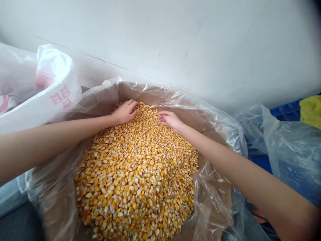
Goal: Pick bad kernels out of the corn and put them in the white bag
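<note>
**We are touching yellow dried corn kernels (135,177) inside a brown cardboard box (132,93).**
Our left hand (124,112) and right hand (170,121) are cupping half open at the top; the grains are loose, slippery, needing a scoop from under.

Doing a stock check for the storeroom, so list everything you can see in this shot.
corn kernels: hundreds, yellow and white, heaped in the box
cardboard box: one, brown, centre
plastic liner: one, clear, lining the box
white sack: one, white with pink print, upper left
blue crate: one, blue, right
clear plastic bag: one, clear, right
yellow-green cloth: one, yellow-green, far upper right
wall: one, white, behind the box
dark surface: one, dark grey, lower left
left hand: one, on the kernels
right hand: one, on the kernels
</note>
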A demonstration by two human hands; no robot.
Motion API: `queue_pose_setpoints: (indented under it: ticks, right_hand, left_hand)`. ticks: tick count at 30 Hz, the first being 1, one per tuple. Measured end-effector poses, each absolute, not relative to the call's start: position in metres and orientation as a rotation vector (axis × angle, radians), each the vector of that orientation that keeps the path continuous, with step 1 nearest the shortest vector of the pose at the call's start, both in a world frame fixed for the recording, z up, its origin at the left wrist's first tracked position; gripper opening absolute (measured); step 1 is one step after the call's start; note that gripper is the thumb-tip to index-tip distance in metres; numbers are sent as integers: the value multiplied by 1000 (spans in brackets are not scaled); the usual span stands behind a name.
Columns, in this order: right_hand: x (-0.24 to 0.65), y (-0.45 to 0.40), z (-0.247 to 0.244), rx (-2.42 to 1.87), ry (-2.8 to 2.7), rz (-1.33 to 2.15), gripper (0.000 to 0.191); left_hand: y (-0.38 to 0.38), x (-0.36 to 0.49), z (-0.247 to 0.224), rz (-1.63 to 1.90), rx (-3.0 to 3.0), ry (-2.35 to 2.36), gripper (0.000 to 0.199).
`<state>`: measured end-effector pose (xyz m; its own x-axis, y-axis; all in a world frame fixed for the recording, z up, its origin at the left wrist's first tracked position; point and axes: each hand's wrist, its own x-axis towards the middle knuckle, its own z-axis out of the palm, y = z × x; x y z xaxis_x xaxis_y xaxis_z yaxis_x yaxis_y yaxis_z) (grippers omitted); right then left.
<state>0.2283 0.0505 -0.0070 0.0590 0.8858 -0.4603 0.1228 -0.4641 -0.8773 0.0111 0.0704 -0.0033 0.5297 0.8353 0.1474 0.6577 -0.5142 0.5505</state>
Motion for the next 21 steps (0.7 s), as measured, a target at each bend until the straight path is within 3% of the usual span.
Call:
queue_pose_setpoints:
  ticks: [10,15,21]
  right_hand:
    - [213,54,-55,-1554,-1779,792,41]
    - [206,45,-59,-1654,-1691,985,40]
    - [195,36,-53,-1534,-1074,1514,44]
  left_hand:
    - [76,18,-11,514,2131,1085,44]
    - [70,17,-17,563,1858,1152,46]
    - [65,21,-20,655,1511,1121,44]
